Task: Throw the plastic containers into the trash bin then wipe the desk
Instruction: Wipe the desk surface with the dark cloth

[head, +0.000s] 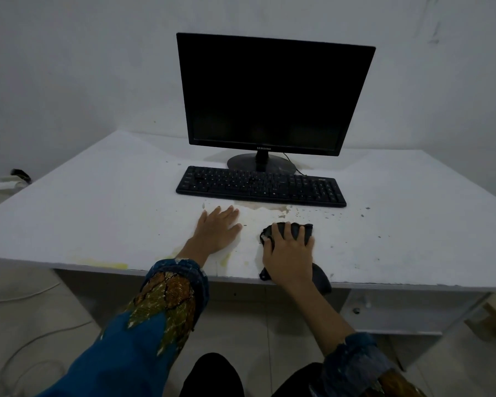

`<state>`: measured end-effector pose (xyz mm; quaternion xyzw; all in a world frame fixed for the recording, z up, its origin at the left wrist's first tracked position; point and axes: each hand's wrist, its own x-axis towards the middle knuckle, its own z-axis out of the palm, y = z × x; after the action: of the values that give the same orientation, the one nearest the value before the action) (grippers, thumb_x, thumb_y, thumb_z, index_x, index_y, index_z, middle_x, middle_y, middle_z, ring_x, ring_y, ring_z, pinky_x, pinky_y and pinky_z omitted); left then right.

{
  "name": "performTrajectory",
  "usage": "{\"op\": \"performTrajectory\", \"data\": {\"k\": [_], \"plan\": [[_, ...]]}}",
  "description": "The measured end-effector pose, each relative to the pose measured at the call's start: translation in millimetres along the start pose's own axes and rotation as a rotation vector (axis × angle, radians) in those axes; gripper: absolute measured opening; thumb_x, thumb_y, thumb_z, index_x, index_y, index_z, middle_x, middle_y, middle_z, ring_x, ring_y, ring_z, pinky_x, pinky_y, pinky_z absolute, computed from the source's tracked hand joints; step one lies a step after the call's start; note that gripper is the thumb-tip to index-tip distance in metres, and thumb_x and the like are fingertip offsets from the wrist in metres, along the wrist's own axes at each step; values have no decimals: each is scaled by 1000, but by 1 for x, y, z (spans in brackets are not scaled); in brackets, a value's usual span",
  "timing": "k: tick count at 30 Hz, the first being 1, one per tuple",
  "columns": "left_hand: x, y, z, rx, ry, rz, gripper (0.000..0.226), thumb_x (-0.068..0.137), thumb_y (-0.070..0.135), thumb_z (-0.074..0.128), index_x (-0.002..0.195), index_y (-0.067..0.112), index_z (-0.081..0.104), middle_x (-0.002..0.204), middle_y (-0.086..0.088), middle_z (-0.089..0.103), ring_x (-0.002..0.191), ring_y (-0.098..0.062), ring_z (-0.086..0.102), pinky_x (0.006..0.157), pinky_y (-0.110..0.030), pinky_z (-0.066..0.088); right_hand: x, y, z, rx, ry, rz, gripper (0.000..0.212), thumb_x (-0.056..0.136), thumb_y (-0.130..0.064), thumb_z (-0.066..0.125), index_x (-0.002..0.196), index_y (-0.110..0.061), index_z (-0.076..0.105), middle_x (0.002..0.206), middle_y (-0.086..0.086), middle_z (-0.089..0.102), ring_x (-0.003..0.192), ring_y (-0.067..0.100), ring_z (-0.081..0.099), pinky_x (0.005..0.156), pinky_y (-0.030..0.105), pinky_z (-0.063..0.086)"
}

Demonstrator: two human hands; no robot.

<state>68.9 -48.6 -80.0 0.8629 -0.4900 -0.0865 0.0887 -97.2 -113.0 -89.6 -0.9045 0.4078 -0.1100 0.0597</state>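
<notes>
My right hand lies on a bunched black cloth on the white desk, fingers spread and curved over it, thumb tucked into its left side. More dark cloth trails under my wrist to the desk's front edge. My left hand rests flat on the desk just left of it, fingers straight. A brownish stain lies just beyond both hands, in front of the keyboard. No plastic container is in view.
A black keyboard and a dark monitor stand at the desk's back centre. Yellow smears mark the front edge, and dark specks dot the right side. A white bag-like thing sits on the floor at the left.
</notes>
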Motion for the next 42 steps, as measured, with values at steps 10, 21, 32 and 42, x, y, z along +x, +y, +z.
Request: {"op": "performTrajectory", "data": {"k": [10,21,32,42], "plan": [[-2,1,0,-12,5,9,54,101,40,22,151,23,11,159,5,5,147,-19,0,119,-43,-2,4,-11,3,-38,-48,-96,58,99,-41,14,146,-12,31,152,18,29,141,41,21,115,55,13],[-1,-1,-1,-3,-4,3,54,101,41,22,151,24,10,160,5,4,147,-19,-1,119,-43,-2,46,-15,4,3,-52,-121,51,102,-36,23,149,-15,23,156,12,21,144,36,12,117,51,8],[-3,-5,-15,-44,-80,60,51,102,35,22,150,17,16,159,-1,10,147,-20,7,118,-40,6,-9,-6,-1,50,-74,-305,59,97,-41,12,145,-14,35,153,13,31,143,36,22,118,45,11],[-29,-69,-23,67,114,-100,46,101,26,22,143,10,31,151,-6,31,142,-25,24,115,-47,14,32,-8,-3,138,-178,-349,49,103,-35,27,149,-17,27,158,5,19,146,27,11,119,39,8]]}}
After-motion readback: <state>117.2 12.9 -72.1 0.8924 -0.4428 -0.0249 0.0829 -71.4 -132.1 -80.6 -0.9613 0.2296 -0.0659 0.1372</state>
